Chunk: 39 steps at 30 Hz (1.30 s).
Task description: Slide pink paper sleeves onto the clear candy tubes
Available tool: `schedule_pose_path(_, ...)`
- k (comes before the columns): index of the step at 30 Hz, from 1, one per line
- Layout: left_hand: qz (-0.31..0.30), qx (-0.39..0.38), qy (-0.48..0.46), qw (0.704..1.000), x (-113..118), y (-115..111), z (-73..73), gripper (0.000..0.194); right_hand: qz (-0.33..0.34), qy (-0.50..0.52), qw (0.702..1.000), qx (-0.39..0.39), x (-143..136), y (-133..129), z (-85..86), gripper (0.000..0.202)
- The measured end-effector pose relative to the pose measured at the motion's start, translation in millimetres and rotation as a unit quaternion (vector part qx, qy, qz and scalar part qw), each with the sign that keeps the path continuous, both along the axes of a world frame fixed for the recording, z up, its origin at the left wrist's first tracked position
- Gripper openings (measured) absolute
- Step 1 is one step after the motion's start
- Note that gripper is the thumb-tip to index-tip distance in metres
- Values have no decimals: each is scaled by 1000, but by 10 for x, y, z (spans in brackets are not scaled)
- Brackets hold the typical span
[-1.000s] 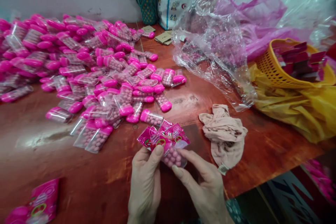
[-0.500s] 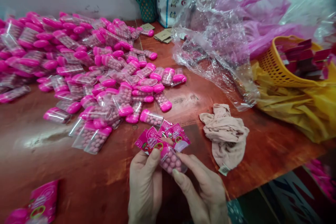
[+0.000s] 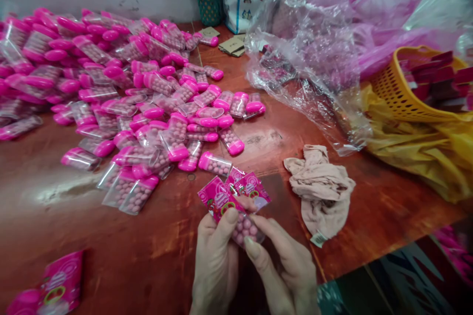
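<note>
Little had changed: the left hand [image 3: 218, 253] still pinched a packet [image 3: 215, 196] at the top of the tube [image 3: 244, 230], the right hand [image 3: 284, 262] its lower end, over the desk [image 3: 148, 256]; the work seemed unfinished.

Clear container [image 3: 260, 237] of pink balls [image 3: 245, 227] by pink packets [image 3: 215, 196]

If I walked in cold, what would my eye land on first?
Probably the heap of pink-capped containers across the left of the table. Next, at the front, the left hand and right hand holding pink printed packets and a clear container of pink balls. The yellow basket stands out at the right.
</note>
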State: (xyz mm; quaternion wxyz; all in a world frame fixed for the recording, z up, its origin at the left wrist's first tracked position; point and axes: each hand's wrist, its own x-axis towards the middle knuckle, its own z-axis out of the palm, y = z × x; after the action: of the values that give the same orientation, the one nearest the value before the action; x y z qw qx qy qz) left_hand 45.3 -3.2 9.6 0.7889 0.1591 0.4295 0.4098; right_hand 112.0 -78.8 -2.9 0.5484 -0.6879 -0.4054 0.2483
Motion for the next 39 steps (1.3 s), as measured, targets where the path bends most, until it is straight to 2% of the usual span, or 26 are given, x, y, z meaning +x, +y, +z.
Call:
schedule_pose_path(2,20,-6,1,1000,-10,2,0,13,7,34,999,-7,-4,13,-4,29)
schedule_pose_path(5,15,-19,-5,1000,31,-36,0,10,23,104,994,9,-11,66,6,23)
schedule_pose_path(8,-6,-42,-21,999,99,-88,-9,12,17,123,992,7,2,126,4,18)
schedule_pose_path(15,21,-82,-28,996,115,-74,-13,10,-7,189,982,16,51,204,-89,20)
schedule_pose_path(20,-4,-79,-27,996,115,-83,-26,11,-20,264,964,29,82,243,-93,21)
schedule_pose_path(24,-25,-57,-44,997,98,-110,-66,14,-14,272,962,13,115,253,-94,20)
schedule_pose_path(29,-27,-12,-38,999,4,-171,1,14,26,263,964,-5,102,192,-89,18)
schedule_pose_path(31,-46,19,-31,998,-88,-176,65,15,73,233,969,-14,76,165,-74,18)
schedule_pose_path(33,-38,53,14,998,-252,-167,132,17,127,182,975,-32,55,142,-53,18)
schedule_pose_path(35,15,86,132,987,-514,-161,189,17,150,111,981,-45,54,122,-36,17)
schedule_pose_path(37,67,106,311,942,-870,-169,221,16,143,31,988,-38,86,107,-32,13)
schedule_pose_path(39,67,109,484,866,-1272,-190,220,19,125,-41,991,-22,151,102,-43,8)
